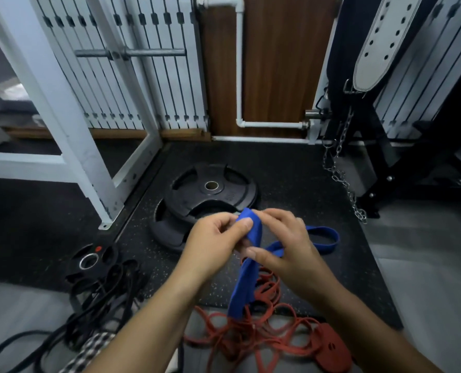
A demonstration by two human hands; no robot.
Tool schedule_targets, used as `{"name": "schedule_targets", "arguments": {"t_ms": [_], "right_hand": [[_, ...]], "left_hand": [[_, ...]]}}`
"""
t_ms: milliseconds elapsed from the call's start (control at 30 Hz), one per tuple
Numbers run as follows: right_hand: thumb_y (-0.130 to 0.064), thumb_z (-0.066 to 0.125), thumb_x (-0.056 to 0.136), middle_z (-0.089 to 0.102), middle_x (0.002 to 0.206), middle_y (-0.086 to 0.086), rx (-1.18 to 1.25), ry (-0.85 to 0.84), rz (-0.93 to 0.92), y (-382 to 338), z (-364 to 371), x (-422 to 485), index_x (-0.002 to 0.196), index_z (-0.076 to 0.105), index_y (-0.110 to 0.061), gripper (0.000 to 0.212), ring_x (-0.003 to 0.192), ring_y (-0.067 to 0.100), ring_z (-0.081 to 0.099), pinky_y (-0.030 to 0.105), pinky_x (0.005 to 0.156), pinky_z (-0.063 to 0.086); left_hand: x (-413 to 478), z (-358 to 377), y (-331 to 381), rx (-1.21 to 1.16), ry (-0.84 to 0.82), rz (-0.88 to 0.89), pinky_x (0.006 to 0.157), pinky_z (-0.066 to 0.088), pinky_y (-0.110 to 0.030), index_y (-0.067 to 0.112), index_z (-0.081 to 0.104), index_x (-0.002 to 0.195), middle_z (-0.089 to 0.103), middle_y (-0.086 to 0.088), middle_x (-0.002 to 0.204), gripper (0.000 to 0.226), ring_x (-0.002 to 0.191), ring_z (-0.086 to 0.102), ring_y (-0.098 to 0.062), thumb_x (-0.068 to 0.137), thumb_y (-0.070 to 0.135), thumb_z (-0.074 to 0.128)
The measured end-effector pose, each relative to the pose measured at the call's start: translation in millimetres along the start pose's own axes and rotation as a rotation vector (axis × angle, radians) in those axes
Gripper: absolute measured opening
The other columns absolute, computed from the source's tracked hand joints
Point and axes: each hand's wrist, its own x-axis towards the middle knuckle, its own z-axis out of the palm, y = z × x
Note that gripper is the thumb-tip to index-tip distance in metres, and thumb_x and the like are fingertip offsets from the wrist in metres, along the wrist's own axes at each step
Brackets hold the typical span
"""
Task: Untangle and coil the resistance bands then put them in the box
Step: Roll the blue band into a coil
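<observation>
A black speckled rubber mat (pixel 291 170) covers the floor ahead, with a white frame (pixel 70 125) standing along its left edge. Two stacked black weight plates (pixel 191 195) lie flat on the mat near that left edge. Just off the mat's near left corner, a tangle of black bands (pixel 100 305) lies on the grey floor and partly overlaps a small plate (pixel 89 261) with a metal centre ring. A tangle of red bands (pixel 264 335) straddles the near edge of the mat, part on the mat and part on the grey floor. A chain (pixel 342 179) hangs down at the mat's far right corner. The blue band (pixel 244 286) is held in the air above the mat, in front of the weight plates. Its folded upper end sits between both hands. The left hand (pixel 210 243) pinches this fold between thumb and curled fingers. The right hand (pixel 288 238) has its fingers curled over the fold from the opposite side, with the thumb pressing the band just below. From the grip, one length hangs straight down and ends over the red bands. A second loop runs out to the right from behind the right hand, above the mat.
</observation>
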Motion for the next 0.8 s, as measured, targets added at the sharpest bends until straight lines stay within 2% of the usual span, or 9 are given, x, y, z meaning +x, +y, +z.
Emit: {"name": "schedule_targets", "arguments": {"t_ms": [67, 167, 333, 400, 433, 500, 567, 700, 800], "right_hand": [[-0.047, 0.058, 0.081, 0.045, 0.114, -0.033, 0.113, -0.037, 0.016, -2.7, 2.4, -2.0, 0.120, 0.042, -0.049, 0.042, 0.112, -0.008, 0.041, 0.012, 0.094, 0.033], [-0.023, 0.063, 0.086, 0.060, 0.098, -0.023, 0.362, -0.037, 0.082, -6.6, 4.8, -5.4, 0.102, 0.048, -0.043, 0.030, 0.095, -0.004, 0.057, 0.015, 0.082, 0.044], [-0.035, 0.063, 0.082, 0.058, 0.095, -0.010, 0.386, 0.027, 0.091, -7.5, 0.6, -2.2, 0.104, 0.052, -0.034, 0.024, 0.079, 0.005, 0.056, 0.021, 0.071, 0.045], [-0.036, 0.061, 0.083, 0.055, 0.095, -0.012, 0.353, 0.011, 0.104, -3.3, -6.5, 0.4, 0.109, 0.054, -0.029, 0.027, 0.080, 0.002, 0.053, 0.019, 0.072, 0.041], [-0.033, 0.062, 0.085, 0.053, 0.097, -0.015, 0.301, -0.005, 0.109, -0.6, -10.2, 1.5, 0.110, 0.054, -0.028, 0.027, 0.084, 0.001, 0.052, 0.019, 0.075, 0.040], [-0.029, 0.064, 0.084, 0.049, 0.098, -0.020, 0.158, -0.041, 0.088, 4.1, -14.9, 1.6, 0.115, 0.054, -0.027, 0.032, 0.092, -0.002, 0.050, 0.017, 0.081, 0.039], [-0.028, 0.066, 0.083, 0.047, 0.094, -0.020, 0.097, -0.080, 0.075, 6.4, -17.6, 1.3, 0.118, 0.057, -0.020, 0.037, 0.091, -0.002, 0.049, 0.018, 0.082, 0.039], [-0.025, 0.067, 0.083, 0.045, 0.091, -0.018, 0.109, -0.159, 0.069, 2.8, -28.4, 0.1, 0.105, 0.057, -0.033, 0.026, 0.084, -0.005, 0.049, 0.012, 0.077, 0.037], [-0.023, 0.066, 0.083, 0.046, 0.091, -0.014, 0.193, -0.177, 0.095, -1.5, -33.1, 0.4, 0.097, 0.054, -0.041, 0.026, 0.083, -0.001, 0.050, 0.014, 0.076, 0.039]], "left_hand": [[-3.5, 0.9, 2.7, -0.024, 0.012, -0.002, 0.055, 0.041, -0.019, 0.008, 0.067, 0.072, 0.056, -0.002, 0.059, 0.018, 0.055, 0.049, -0.010, 0.087, 0.017, 0.061], [-5.2, 3.5, 3.9, -0.208, 0.034, -0.137, 0.053, 0.037, -0.021, 0.012, 0.060, 0.060, 0.051, 0.002, 0.050, 0.027, 0.046, 0.044, -0.008, 0.087, 0.015, 0.059], [-5.4, 0.0, 12.0, -0.513, 0.013, -0.335, 0.039, 0.039, -0.018, 0.011, 0.058, 0.067, 0.052, 0.000, 0.048, 0.022, 0.039, 0.047, -0.008, 0.088, 0.017, 0.056], [-3.8, -5.1, 9.1, -0.268, -0.021, -0.175, 0.052, 0.047, -0.020, 0.015, 0.060, 0.090, 0.060, -0.002, 0.066, 0.005, 0.054, 0.055, -0.011, 0.087, 0.019, 0.060], [-1.4, -9.4, 3.9, -0.040, 0.007, -0.021, 0.064, 0.048, -0.022, 0.021, 0.060, 0.100, 0.059, -0.002, 0.081, 0.015, 0.067, 0.057, -0.012, 0.086, 0.019, 0.063], [3.1, -14.2, -1.7, 0.442, 0.060, 0.347, 0.081, 0.041, -0.017, 0.025, 0.064, 0.107, 0.053, 0.002, 0.100, 0.025, 0.087, 0.052, -0.013, 0.083, 0.019, 0.066], [3.2, -11.6, -2.6, 0.690, 0.003, 0.546, 0.083, 0.037, -0.018, 0.017, 0.070, 0.105, 0.058, 0.001, 0.101, 0.026, 0.094, 0.052, -0.017, 0.081, 0.019, 0.061], [-2.4, -9.8, 3.1, 0.642, -0.188, 0.356, 0.085, 0.046, -0.031, 0.016, 0.065, 0.116, 0.061, -0.003, 0.104, 0.041, 0.091, 0.058, -0.014, 0.076, 0.020, 0.074], [-2.3, -9.1, 4.8, 0.500, -0.184, 0.259, 0.074, 0.048, -0.030, 0.017, 0.070, 0.104, 0.063, -0.003, 0.089, 0.041, 0.073, 0.057, -0.011, 0.065, 0.014, 0.082]]}}
